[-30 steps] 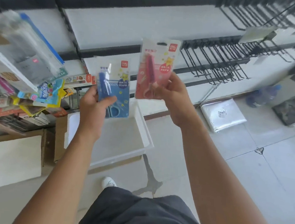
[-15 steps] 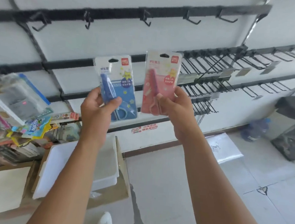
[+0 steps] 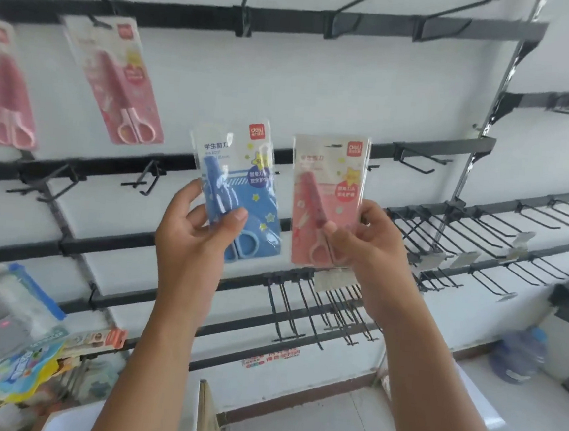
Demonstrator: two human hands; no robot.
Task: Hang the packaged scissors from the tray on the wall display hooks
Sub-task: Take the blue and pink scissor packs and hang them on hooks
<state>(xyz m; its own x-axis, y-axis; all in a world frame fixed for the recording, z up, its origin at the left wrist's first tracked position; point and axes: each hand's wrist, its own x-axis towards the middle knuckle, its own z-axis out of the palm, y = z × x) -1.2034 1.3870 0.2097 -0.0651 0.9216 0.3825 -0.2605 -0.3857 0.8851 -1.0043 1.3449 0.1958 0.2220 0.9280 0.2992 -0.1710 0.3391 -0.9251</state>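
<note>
Your left hand pinched the blue scissors pack, your right hand gripped the pink scissors pack, both raised upright before the wall hooks, two pink packs, somewhat blurred, hung upper left.

Both arms raised, left hand gripping, right hand pinching

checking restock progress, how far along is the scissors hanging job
Done: two pink packaged scissors hang on the top rail, one fully in view, one at the left edge.
In hand: the left hand holds a blue scissors pack, the right hand a pink scissors pack, neither hooked.
Left: hang both; empty black wire hooks remain. The tray's contents are hidden.
</note>
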